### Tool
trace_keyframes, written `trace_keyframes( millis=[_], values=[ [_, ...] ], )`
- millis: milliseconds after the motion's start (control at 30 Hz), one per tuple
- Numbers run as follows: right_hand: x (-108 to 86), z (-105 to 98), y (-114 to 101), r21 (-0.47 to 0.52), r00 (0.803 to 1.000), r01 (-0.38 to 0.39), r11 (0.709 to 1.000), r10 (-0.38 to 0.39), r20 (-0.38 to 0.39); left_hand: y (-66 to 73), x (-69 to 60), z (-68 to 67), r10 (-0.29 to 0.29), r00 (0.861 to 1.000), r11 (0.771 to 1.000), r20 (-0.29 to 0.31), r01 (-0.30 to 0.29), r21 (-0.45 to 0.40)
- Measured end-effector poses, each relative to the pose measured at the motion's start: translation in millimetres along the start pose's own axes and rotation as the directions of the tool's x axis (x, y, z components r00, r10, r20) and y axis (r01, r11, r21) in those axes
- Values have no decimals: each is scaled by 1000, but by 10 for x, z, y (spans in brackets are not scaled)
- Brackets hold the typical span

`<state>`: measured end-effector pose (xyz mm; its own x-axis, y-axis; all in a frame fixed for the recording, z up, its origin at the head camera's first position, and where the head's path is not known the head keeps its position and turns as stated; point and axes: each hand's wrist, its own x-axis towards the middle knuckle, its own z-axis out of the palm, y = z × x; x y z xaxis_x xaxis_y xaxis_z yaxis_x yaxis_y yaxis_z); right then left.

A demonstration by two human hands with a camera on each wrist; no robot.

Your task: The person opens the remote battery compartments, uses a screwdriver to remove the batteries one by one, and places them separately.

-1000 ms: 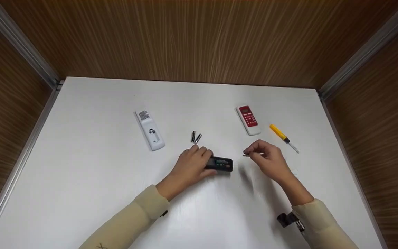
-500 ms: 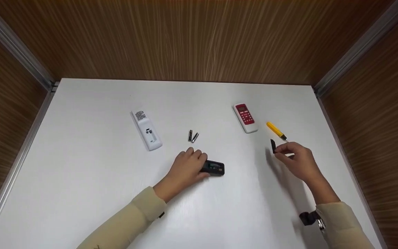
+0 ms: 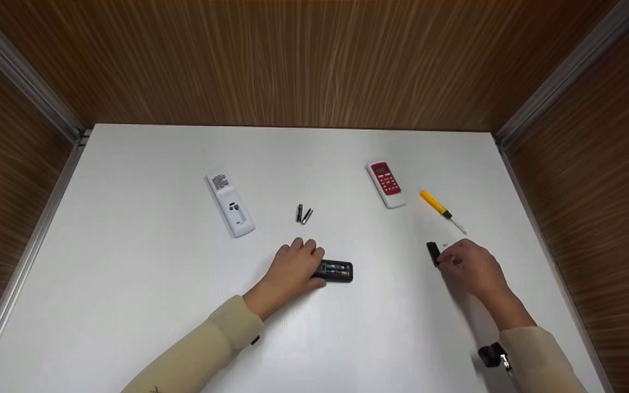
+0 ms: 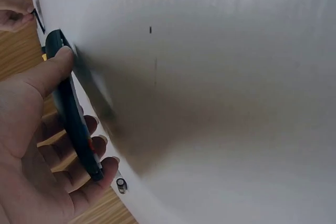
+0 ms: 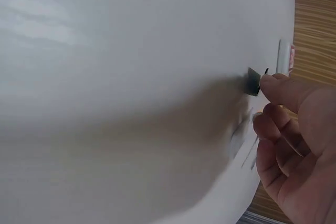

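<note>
Black plastic sits in both hands, which are well apart: the left hand [image 3: 291,266] grips a remote [image 3: 334,273] near the worktop's [image 3: 101,284] middle, battery bay [image 3: 336,268] uncovered; the right hand [image 3: 473,267] pinches a small cover [image 3: 433,254] towards the remote's three o'clock. The step looks like laying the cover down: best lower it flat, clear of the screwdriver [image 3: 441,209] at one o'clock, and steady the remote meanwhile.
</note>
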<state>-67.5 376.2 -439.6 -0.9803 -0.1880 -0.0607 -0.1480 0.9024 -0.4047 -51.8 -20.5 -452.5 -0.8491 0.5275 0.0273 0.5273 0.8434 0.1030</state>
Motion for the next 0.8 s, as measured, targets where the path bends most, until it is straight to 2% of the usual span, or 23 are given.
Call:
trace_keyframes(
  millis=[200,500,667,800],
  values=[
    [15,18,68,-30,1000,-9,1000,9,11,-8,-20,0,-12,1000,1000,18,12,-7],
    [94,-56,83,35,997,-66,997,67,-29,-7,-32,19,-22,1000,1000,10,22,1],
    [198,-107,85,51,988,-114,992,119,-96,-3,-37,30,-18,1000,1000,6,18,-7],
    [397,-123,66,42,981,-124,991,129,-148,-21,-20,31,-24,1000,999,12,24,-27]
  ],
)
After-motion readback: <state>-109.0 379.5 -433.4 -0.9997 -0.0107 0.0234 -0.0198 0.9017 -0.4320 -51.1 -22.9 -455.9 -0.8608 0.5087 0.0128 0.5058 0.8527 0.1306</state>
